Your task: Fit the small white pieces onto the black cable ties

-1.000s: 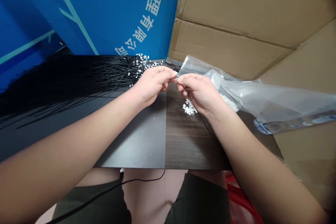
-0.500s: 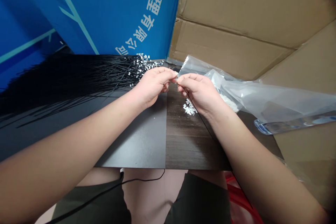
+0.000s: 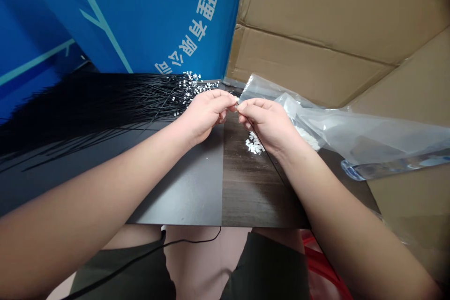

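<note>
My left hand [image 3: 209, 115] pinches a tiny white piece [image 3: 236, 99] between thumb and forefinger. Right beside it, my right hand [image 3: 263, 122] is closed on a thin black strand [image 3: 272, 160], which hangs down past the wrist toward the table's front edge. The fingertips of both hands almost meet, and they partly hide the white piece and the strand's end. Behind my left hand lies a big bundle of black strands [image 3: 105, 98] with white tips [image 3: 190, 85]. Loose white pieces [image 3: 253, 143] lie in a small pile below my right hand.
A clear plastic bag [image 3: 337, 126] with white pieces at its mouth lies right of my right hand. Brown cardboard [image 3: 309, 23] and a blue printed panel [image 3: 147, 14] stand behind the table [image 3: 183, 187]. A black cord [image 3: 190, 241] hangs below the front edge.
</note>
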The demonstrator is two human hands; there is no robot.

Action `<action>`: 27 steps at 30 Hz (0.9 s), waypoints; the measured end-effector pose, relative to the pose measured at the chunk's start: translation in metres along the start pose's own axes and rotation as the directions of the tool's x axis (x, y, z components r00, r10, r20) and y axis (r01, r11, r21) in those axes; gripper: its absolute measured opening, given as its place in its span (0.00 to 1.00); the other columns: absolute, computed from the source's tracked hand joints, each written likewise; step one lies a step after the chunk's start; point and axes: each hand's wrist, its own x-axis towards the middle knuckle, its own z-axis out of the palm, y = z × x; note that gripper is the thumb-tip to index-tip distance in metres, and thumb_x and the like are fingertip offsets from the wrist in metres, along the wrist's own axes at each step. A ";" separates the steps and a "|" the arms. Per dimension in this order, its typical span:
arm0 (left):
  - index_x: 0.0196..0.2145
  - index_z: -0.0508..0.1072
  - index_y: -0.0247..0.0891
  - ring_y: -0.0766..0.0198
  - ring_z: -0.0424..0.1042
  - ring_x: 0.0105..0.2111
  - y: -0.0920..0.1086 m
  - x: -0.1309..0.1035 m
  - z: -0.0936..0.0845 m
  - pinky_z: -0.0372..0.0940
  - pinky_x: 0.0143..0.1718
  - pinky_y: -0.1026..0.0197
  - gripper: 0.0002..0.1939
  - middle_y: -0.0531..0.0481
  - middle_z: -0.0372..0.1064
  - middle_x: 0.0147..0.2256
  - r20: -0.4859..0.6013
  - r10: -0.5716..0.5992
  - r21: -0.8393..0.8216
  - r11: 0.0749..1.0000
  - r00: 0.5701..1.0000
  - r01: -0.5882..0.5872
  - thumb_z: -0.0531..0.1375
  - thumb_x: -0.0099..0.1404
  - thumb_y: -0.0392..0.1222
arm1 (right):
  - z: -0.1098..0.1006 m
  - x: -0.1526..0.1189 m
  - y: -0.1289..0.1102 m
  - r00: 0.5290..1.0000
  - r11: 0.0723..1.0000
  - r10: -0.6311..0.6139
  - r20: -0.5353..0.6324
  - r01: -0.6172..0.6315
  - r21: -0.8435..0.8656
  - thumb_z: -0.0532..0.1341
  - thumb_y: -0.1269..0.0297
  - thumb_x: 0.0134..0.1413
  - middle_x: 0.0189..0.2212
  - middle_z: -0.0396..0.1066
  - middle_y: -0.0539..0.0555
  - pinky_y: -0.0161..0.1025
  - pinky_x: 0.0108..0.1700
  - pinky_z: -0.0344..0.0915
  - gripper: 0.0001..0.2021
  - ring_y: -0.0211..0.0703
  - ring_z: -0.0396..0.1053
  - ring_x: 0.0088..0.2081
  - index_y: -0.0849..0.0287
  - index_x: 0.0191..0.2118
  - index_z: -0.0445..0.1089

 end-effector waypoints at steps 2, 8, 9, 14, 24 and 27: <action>0.26 0.74 0.36 0.72 0.61 0.22 0.001 0.000 0.000 0.54 0.25 0.64 0.07 0.53 0.68 0.24 -0.006 0.012 0.014 1.000 1.000 -0.012 0.68 0.58 0.38 | 0.000 0.000 0.001 1.000 1.000 0.002 -0.002 -0.002 -0.006 0.69 0.69 0.47 0.22 0.72 0.49 0.36 0.29 0.57 0.04 0.32 0.61 0.24 0.58 0.25 0.75; 0.25 0.74 0.37 0.71 0.60 0.23 0.002 -0.003 0.003 0.55 0.27 0.63 0.06 0.54 0.68 0.23 -0.036 0.061 0.043 0.997 0.997 -0.060 0.67 0.58 0.37 | 0.001 0.002 0.003 1.000 1.000 0.005 -0.028 -0.006 -0.005 0.68 0.70 0.48 0.22 0.72 0.49 0.35 0.28 0.57 0.04 0.32 0.61 0.23 0.59 0.25 0.76; 0.25 0.74 0.37 0.71 0.60 0.23 0.002 -0.003 0.004 0.55 0.27 0.63 0.06 0.54 0.68 0.23 -0.039 0.070 0.048 0.996 0.997 -0.068 0.67 0.58 0.36 | 0.001 0.002 0.004 0.999 1.000 0.005 -0.034 -0.005 -0.001 0.68 0.70 0.48 0.22 0.72 0.49 0.35 0.28 0.57 0.04 0.32 0.61 0.23 0.59 0.25 0.76; 0.24 0.73 0.37 0.70 0.60 0.24 0.000 -0.004 0.007 0.56 0.29 0.63 0.07 0.53 0.69 0.24 -0.085 0.111 0.089 0.991 0.990 -0.104 0.67 0.58 0.35 | 0.001 0.001 0.003 0.999 1.000 -0.008 -0.041 0.008 0.005 0.69 0.71 0.48 0.21 0.72 0.49 0.35 0.28 0.58 0.04 0.32 0.62 0.24 0.59 0.25 0.76; 0.24 0.73 0.37 0.70 0.61 0.23 0.000 0.004 -0.005 0.55 0.26 0.63 0.07 0.52 0.69 0.25 -0.038 0.025 0.093 0.995 0.999 -0.021 0.67 0.56 0.38 | -0.007 0.003 0.002 0.990 0.971 -0.140 -0.008 0.136 -0.199 0.72 0.58 0.57 0.30 0.80 0.53 0.38 0.34 0.67 0.09 0.36 0.70 0.29 0.59 0.34 0.80; 0.24 0.73 0.37 0.70 0.61 0.23 0.003 0.005 -0.009 0.55 0.26 0.63 0.08 0.52 0.69 0.25 0.001 0.006 0.131 0.991 1.000 -0.006 0.68 0.55 0.40 | -0.015 0.008 0.005 0.962 0.921 -0.274 0.005 0.264 -0.286 0.70 0.61 0.59 0.34 0.82 0.53 0.41 0.41 0.71 0.08 0.40 0.75 0.34 0.58 0.41 0.81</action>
